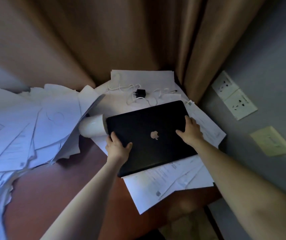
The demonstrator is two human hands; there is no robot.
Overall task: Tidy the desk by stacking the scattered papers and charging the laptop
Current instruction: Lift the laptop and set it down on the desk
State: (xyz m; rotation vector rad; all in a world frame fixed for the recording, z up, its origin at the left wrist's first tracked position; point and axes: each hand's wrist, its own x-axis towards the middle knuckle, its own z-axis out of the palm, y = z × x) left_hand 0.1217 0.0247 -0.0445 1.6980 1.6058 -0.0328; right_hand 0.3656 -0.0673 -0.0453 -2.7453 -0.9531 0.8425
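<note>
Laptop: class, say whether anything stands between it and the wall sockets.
Nothing visible does. The left hand and right hand hold the laptop; papers lie flat beside it toward the sockets. The charger lies beyond it.

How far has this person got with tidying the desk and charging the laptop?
Nothing looks done yet. The papers lie scattered across the desk, some under the closed laptop. In hand: the left hand and right hand hold the laptop by its edges. Left: stacking the papers, and plugging in the charger, which lies loose behind the laptop, away from the wall sockets.
</note>
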